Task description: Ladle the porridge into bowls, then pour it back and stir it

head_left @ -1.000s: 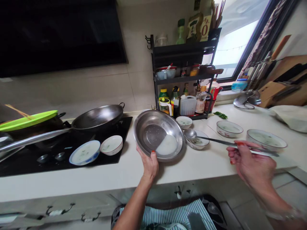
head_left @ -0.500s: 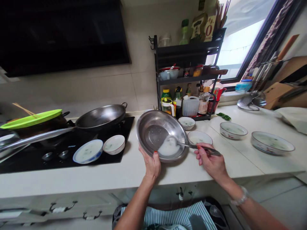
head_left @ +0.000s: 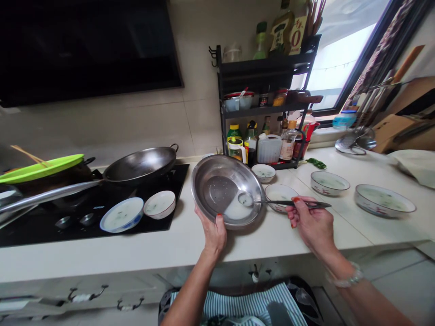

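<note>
My left hand (head_left: 214, 233) grips the near-left rim of a metal basin (head_left: 217, 190), thumb on top, and the basin is tilted toward me. White, milky liquid (head_left: 238, 210) pools at its lower right side. A ladle (head_left: 277, 203) is in my right hand (head_left: 314, 224), fingers closed round its handle; its small round head is over the liquid and seems to hold some. Just right of the basin, partly behind the ladle handle, stands a bowl (head_left: 282, 192) of whitish soup with green bits. A smaller bowl (head_left: 263, 172) sits behind it.
Two more soup bowls (head_left: 329, 182) (head_left: 384, 199) stand to the right. On the black stove (head_left: 78, 208) are a blue-rimmed bowl (head_left: 122, 215), a white bowl (head_left: 159, 204) and a wok (head_left: 139, 165). A black rack (head_left: 261, 108) of bottles stands behind the basin.
My right hand has moved right and slightly up, drawing the ladle's head up from the liquid toward the basin's right rim. My left hand still holds the basin, which stays tilted.
</note>
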Motion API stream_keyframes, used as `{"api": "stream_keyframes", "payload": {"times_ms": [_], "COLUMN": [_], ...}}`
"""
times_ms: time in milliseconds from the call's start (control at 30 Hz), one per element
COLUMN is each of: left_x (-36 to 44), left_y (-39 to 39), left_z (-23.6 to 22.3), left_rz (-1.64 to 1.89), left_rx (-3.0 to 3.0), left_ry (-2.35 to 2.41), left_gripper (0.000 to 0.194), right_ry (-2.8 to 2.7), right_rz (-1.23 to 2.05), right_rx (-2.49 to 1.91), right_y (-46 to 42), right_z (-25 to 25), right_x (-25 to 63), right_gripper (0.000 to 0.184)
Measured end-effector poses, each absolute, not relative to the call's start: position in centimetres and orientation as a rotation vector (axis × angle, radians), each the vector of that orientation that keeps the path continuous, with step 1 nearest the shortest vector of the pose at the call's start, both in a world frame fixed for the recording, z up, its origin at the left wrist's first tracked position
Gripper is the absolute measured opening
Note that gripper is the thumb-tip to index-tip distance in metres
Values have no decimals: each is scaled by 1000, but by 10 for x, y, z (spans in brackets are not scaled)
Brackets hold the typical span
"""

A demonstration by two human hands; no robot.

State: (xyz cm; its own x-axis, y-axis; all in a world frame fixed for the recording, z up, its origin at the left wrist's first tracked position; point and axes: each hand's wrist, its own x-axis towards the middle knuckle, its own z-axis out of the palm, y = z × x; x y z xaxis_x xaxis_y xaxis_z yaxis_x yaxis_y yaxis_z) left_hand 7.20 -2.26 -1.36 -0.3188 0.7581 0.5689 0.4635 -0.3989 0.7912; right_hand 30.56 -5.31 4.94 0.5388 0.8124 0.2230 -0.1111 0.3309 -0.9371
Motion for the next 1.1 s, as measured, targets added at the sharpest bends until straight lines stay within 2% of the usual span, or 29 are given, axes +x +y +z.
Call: {"api": "stream_keyframes", "payload": {"times_ms": [733,1100], "left_x": [70,71], "left_y": [-23,-23], "left_z": [-10,-10], "left_rz": [1793,1812], "left_rx": [1725,1717], "left_ry": [1558,1548], "left_gripper": [73,70], "right_ry": [-794,-771], "right_rz": [684,688], "right_rx": [-1065,-1069], "right_y": [-58,-59], "right_z": [56,60], "right_x": [310,309], "right_gripper": [43,47]}}
